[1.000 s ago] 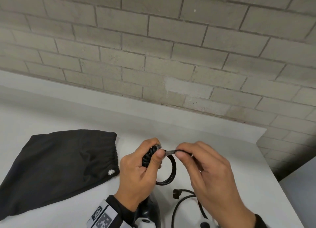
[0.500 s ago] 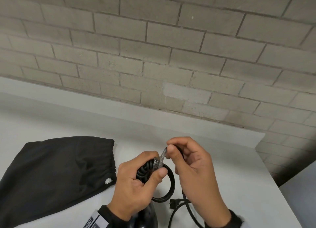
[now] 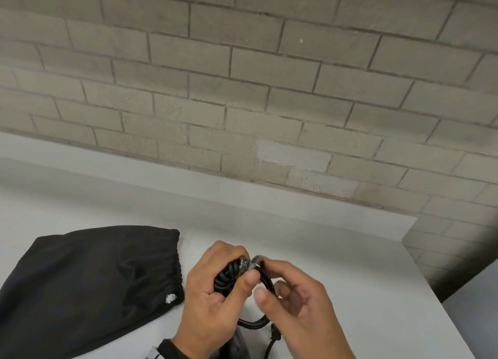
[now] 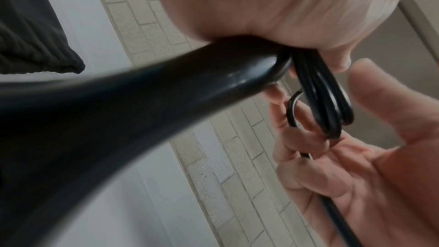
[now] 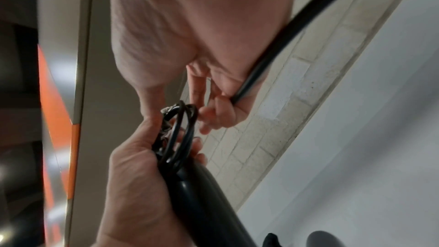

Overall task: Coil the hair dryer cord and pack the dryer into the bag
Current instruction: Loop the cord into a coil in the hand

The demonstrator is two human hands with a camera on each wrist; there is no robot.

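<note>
White desk (image 3: 323, 251) against a brick wall, black bag (image 3: 89, 280) lying flat near its left edge. Left hand (image 3: 213, 299) is wrapped around the dryer handle (image 4: 166, 89) and the coiled cord (image 3: 229, 276), held up just right of the bag. Right hand (image 3: 299, 304) fingers pinch a silvery tie (image 3: 256, 260) at the coil's top. Plug (image 3: 274, 331) dangles near the front edge.

Black bag (image 3: 89, 278) with small white tag, black cord (image 3: 229, 276), greyish strap (image 3: 254, 261) possibly speckled, white table (image 3: 336, 251), beige brick wall (image 3: 242, 89) behind table
</note>
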